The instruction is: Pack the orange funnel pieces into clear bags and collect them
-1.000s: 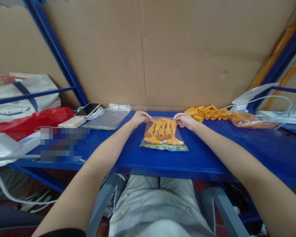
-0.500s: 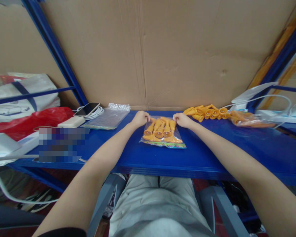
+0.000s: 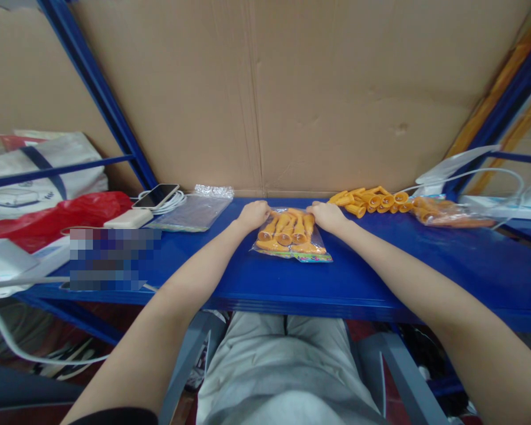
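Table (image 3: 380, 277) (blue) carries a clear bag (image 3: 291, 236) of orange pieces at centre. Left hand (image 3: 253, 213) and right hand (image 3: 326, 215) pinch its far corners, fingers clamped on the bag: filled, apparently being sealed. Loose pieces (image 3: 371, 200) remain unbagged.

I see my left hand (image 3: 253, 213) and right hand (image 3: 326, 215) pinching the far corners of a clear bag of orange pieces (image 3: 291, 237) on the blue shelf (image 3: 380, 271); loose orange pieces (image 3: 371, 200) lie at two o'clock.
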Motion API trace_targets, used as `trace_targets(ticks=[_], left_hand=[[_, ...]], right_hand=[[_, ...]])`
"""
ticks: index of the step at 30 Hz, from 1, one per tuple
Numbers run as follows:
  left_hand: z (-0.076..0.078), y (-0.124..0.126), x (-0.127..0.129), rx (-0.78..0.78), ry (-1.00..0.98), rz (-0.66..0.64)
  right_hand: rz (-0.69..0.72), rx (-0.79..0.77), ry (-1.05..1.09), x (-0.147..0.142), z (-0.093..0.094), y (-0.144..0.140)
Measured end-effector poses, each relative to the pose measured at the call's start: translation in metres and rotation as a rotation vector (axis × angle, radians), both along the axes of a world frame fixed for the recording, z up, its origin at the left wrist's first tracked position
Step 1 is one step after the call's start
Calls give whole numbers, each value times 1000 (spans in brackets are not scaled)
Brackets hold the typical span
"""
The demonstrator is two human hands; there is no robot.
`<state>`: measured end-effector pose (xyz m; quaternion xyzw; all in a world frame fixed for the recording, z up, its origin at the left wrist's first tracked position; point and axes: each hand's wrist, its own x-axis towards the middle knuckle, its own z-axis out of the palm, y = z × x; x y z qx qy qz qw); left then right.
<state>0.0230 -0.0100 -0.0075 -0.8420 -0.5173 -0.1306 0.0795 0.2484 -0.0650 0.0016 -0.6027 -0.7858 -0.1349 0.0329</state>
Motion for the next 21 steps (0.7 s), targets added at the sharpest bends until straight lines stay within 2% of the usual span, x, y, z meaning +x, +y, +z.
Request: trace_targets(ticks=[5,11,17,21], left_hand=[[1,-2,2,17,102,23],[2,-4,3,6,60,32],[6,-9,4,20,210,51],[8,-11,3,43,241,42]], right_hand=[[6,-20,-62,-5,6,-4],[1,-71,-15,-4,11,-8],[-19,-122,-22,-2,17,-14],[50,-132,54,2,18,-10]])
